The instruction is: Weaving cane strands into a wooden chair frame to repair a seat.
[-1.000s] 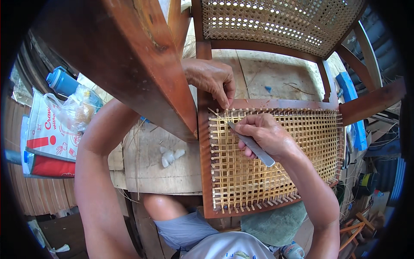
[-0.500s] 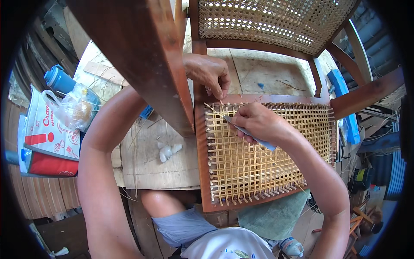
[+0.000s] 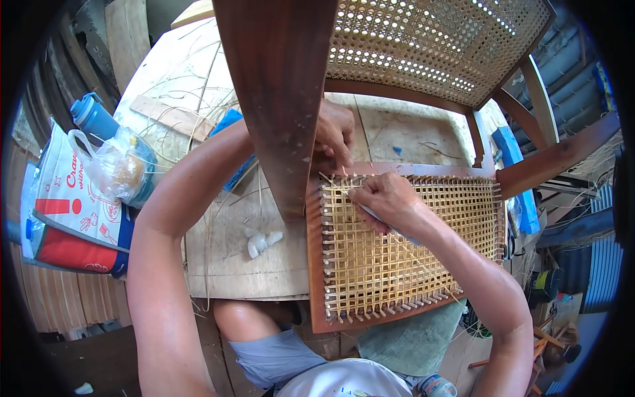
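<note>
A cane chair seat (image 3: 410, 245) in a brown wooden frame, woven in an open grid with pegs around its edges, lies before me. My right hand (image 3: 383, 202) grips a thin flat metal tool (image 3: 370, 215) over the seat's top-left part; its tip is at the weave and my hand covers much of it. My left hand (image 3: 334, 132) reaches from behind the tall wooden upright (image 3: 268, 79), fingers bent and closed just above the pegs at the seat's top-left corner; what they hold, if anything, is too small to make out.
A woven cane backrest (image 3: 423, 40) rises behind. On the left stand a printed bag (image 3: 69, 231), blue bottle (image 3: 92, 116) and plastic bag (image 3: 126, 165). White lumps (image 3: 264, 241) lie on the wooden worktop (image 3: 231, 271). A blue bar (image 3: 516, 178) lies at right.
The upright appears further right and more vertical as the view has shifted, hiding more of my left wrist. My right hand has turned slightly over the metal tool, covering more of it.
</note>
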Action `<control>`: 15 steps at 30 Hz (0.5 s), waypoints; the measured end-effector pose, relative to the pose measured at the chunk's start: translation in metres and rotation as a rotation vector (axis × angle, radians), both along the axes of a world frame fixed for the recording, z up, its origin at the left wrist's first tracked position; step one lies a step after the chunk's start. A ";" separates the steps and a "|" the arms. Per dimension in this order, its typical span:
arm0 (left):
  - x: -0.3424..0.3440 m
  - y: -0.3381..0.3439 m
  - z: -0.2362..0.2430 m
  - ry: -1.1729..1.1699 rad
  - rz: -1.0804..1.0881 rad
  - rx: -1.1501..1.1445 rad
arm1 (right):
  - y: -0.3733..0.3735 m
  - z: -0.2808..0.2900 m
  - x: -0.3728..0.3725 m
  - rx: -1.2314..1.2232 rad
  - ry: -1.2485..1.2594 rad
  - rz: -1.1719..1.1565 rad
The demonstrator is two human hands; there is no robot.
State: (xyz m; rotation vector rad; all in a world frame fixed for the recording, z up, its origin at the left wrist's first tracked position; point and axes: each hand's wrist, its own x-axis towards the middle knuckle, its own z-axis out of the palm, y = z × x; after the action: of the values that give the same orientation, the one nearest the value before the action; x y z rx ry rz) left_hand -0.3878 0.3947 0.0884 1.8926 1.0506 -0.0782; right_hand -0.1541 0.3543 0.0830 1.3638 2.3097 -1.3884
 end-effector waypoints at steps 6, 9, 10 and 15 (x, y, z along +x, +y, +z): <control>0.001 -0.014 0.026 -0.185 -0.064 -0.130 | -0.006 0.005 0.006 0.054 -0.080 -0.012; -0.007 -0.025 0.026 -0.088 0.027 -0.028 | -0.007 0.000 0.016 0.150 -0.092 0.038; -0.010 -0.026 0.023 -0.086 0.025 -0.031 | -0.008 -0.001 0.020 0.236 -0.107 0.076; -0.094 -0.020 -0.058 -0.186 -0.290 0.710 | -0.013 -0.007 0.028 0.227 -0.059 0.058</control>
State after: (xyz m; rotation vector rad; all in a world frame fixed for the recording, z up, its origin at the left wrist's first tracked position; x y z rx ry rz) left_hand -0.4821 0.3746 0.0305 2.6220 0.7127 0.3419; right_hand -0.1264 0.3409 0.0761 1.3622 2.5073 -1.0820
